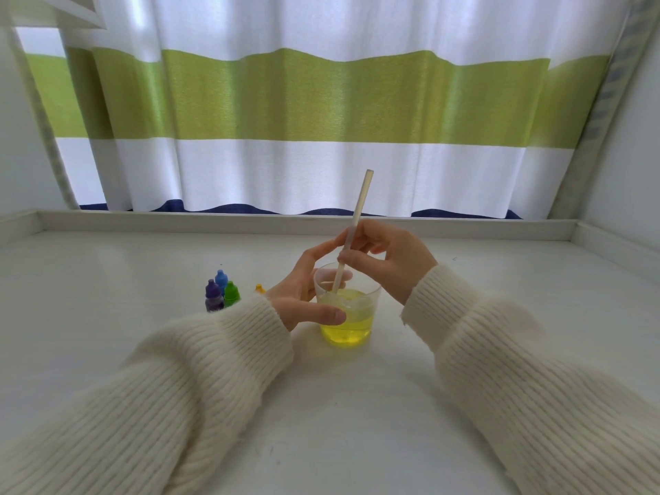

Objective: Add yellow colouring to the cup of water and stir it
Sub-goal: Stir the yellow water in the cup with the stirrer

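A clear plastic cup stands on the white table, holding yellow-tinted water. A pale straw leans in it, lower end in the liquid, top tilted up to the right. My right hand pinches the straw above the cup's rim. My left hand holds the cup from the left, thumb across its near side and fingers behind it. The yellow colouring bottle shows only its cap, just behind my left wrist.
Purple, blue and green dropper bottles stand close together left of the cup. A low raised ledge runs along the table's far edge, with a striped curtain behind it. White walls close both sides.
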Tool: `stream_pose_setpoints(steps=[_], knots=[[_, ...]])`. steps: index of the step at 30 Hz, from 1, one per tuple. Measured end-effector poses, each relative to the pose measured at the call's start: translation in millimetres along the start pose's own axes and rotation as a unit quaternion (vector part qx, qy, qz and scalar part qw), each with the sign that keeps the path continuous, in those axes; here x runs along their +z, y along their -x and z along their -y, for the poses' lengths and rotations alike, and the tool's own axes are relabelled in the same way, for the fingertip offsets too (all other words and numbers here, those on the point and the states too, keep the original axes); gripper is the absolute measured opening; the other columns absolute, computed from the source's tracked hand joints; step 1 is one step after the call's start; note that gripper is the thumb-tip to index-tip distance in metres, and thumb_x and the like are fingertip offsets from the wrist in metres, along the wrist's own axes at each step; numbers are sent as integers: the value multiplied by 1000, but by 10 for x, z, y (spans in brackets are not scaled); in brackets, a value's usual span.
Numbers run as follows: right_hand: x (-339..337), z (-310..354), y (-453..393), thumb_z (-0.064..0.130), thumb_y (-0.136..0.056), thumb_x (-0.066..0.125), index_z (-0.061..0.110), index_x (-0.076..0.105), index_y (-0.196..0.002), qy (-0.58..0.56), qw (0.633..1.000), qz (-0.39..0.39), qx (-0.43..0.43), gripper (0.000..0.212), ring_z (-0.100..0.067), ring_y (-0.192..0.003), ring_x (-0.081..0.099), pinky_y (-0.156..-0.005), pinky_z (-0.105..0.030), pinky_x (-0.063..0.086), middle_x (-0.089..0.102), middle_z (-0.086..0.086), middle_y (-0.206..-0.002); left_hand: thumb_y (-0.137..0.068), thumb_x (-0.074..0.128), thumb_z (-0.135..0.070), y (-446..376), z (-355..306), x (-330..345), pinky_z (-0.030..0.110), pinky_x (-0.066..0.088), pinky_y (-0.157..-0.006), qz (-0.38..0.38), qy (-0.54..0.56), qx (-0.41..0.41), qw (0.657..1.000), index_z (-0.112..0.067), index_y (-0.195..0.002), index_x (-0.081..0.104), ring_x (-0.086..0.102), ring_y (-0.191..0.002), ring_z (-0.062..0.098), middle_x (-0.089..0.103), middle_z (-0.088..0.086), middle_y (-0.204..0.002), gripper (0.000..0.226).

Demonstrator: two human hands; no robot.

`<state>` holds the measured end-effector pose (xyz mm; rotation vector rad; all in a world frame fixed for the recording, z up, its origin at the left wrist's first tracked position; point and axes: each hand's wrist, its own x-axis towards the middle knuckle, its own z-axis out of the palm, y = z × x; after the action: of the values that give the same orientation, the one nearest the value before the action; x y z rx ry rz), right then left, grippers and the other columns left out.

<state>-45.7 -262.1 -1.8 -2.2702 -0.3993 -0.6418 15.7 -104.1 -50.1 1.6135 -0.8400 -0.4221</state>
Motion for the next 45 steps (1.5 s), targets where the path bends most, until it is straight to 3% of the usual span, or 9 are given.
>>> stream_pose_setpoints(steps=[6,10,15,21,31,36,41,45], knots=[[-19,-28,-11,25,-83,59,36,56,-86,50,999,-11,2,11,7,-73,56,-65,-5,38,61,18,-76,-53,76,-5,-14,42,-32,23,48,-79,3,0,-13,1000,-60,-110,30,56,-102,-2,61,-17,-108,91],[-38,-41,0,23,-83,58,30,57,-88,81,996,-29,-6,8,2,-73,57,-68,-9,41,60,14,-75,-55,76,-4,-4,42,-33,19,50,-76,4,4,-14,1000,-59,-110,29,56,-100,-3,60,-18,-108,91],[-59,-29,12,22,-79,56,28,56,-84,92,995,-39,-3,7,-5,-73,58,-72,-25,50,60,9,-74,-54,76,-6,12,34,-19,19,50,-75,0,15,-11,1000,-61,-109,31,53,-103,-5,54,-13,-116,90],[-49,-22,20,24,-75,55,29,57,-79,70,997,-31,2,7,-6,-71,57,-72,-28,51,60,7,-73,-54,75,-4,15,26,-13,19,50,-74,-2,19,-11,1000,-59,-109,30,52,-103,-3,54,-13,-115,90],[11,16,8,19,-77,60,33,57,-76,1,1000,1,3,14,-2,-72,59,-70,-11,44,64,8,-75,-56,75,-3,-7,39,-21,24,49,-80,-3,13,-12,1000,-58,-110,31,54,-105,2,55,-13,-114,90],[10,19,15,22,-80,63,29,60,-84,-17,1000,6,-1,8,-2,-77,60,-78,-17,45,66,8,-78,-54,75,-3,-3,35,-21,18,50,-72,6,4,-1,1000,-66,-104,36,56,-99,-5,63,-19,-103,90],[9,20,9,25,-81,62,36,57,-83,-2,1000,7,-7,12,3,-77,58,-79,-17,45,63,16,-78,-55,77,-5,-25,33,-15,20,47,-75,3,-3,2,1000,-74,-96,37,53,-101,-5,57,-13,-111,90],[-1,-1,-4,24,-83,61,34,57,-86,23,1000,1,-10,11,7,-75,57,-71,-6,40,61,18,-78,-55,78,-6,-32,66,-37,20,48,-76,5,-6,4,1000,-73,-100,36,54,-102,-5,59,-13,-110,91]])
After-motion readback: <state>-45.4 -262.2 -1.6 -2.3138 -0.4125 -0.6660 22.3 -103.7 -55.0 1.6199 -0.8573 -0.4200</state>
